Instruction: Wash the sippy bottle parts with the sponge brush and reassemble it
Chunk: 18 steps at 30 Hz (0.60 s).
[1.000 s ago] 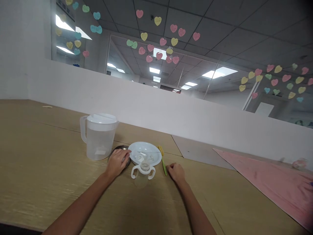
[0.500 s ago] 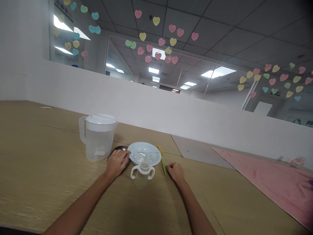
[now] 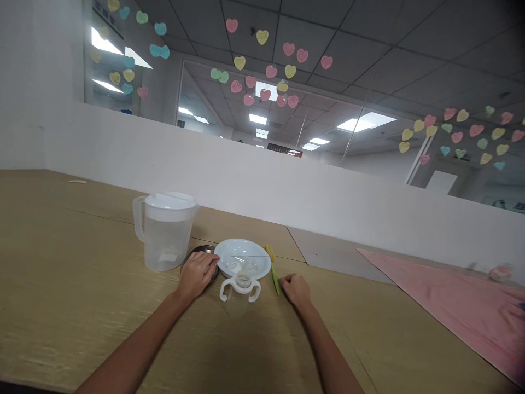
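Left hand [image 3: 197, 272], if jostling bowl [image 3: 229, 248] toward near edge of surface [image 3: 213, 350], may topple two-handled bottle [image 3: 241, 289]; grip indeterminable, as in right hand [image 3: 297, 289].

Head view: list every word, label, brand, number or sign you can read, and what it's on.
None can be read.
Heart-shaped notes: faint writing on some, too small.
Jug: pale patch low on its side, no legible text.
Handled bottle: no text that I can make out.
Green and pale marks, far right: too blurred.
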Tool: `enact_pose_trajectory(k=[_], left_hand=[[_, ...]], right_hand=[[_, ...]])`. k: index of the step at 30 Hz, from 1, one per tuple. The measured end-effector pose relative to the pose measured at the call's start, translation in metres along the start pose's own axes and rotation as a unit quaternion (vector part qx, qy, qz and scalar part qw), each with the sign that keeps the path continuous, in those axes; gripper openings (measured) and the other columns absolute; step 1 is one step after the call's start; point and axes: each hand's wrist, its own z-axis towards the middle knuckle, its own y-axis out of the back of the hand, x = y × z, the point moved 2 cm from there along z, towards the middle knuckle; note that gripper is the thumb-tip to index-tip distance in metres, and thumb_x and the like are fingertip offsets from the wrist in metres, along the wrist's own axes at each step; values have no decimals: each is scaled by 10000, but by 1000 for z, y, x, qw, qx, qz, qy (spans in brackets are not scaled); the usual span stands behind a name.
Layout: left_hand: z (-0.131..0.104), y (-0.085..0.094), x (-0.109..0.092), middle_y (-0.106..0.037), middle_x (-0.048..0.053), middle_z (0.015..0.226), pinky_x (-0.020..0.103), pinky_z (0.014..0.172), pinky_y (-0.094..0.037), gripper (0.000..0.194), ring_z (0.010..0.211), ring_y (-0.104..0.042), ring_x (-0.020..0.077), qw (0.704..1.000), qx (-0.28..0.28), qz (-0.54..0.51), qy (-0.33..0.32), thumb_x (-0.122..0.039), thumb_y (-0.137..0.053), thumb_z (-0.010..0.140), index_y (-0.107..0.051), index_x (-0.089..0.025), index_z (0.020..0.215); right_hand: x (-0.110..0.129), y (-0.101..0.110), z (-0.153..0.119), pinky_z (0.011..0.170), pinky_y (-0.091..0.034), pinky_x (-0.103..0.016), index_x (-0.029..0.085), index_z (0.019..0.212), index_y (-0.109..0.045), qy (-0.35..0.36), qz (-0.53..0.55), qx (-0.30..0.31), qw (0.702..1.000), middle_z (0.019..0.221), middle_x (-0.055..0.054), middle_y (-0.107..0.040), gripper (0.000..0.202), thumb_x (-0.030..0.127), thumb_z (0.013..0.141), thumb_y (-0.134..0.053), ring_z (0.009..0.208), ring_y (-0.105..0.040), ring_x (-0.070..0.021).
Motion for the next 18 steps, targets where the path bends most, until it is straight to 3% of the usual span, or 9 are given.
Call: enact_pose_trajectory(k=[6,13,18], left_hand=[[0,-2,1,-631,39,792,318,711,-389,208,754,-526,174,1000,8,0,-1,-226,-387,875,-586,-168,868],[0,-2,2,-632,38,789,318,714,-387,211,754,-530,175,1000,5,4,-2,-224,-386,872,-590,-169,861],[1,0,1,-634,41,784,317,708,-388,209,749,-532,174,1000,1,6,-7,-211,-385,867,-589,-167,855]], right_hand=[[0,-1,1,507,-271,-223,157,642,-670,-6,-1,0,1000,716,-88,-659,295,307,780,-457,691,-591,-163],[-8,4,5,571,-334,-232,178,885,-676,-53,-15,-28,998,877,-93,-668,342,281,862,-351,820,-608,-192],[-9,1,5,597,-358,-245,157,923,-671,-61,-42,-23,997,914,-122,-660,348,265,877,-344,844,-609,-211]])
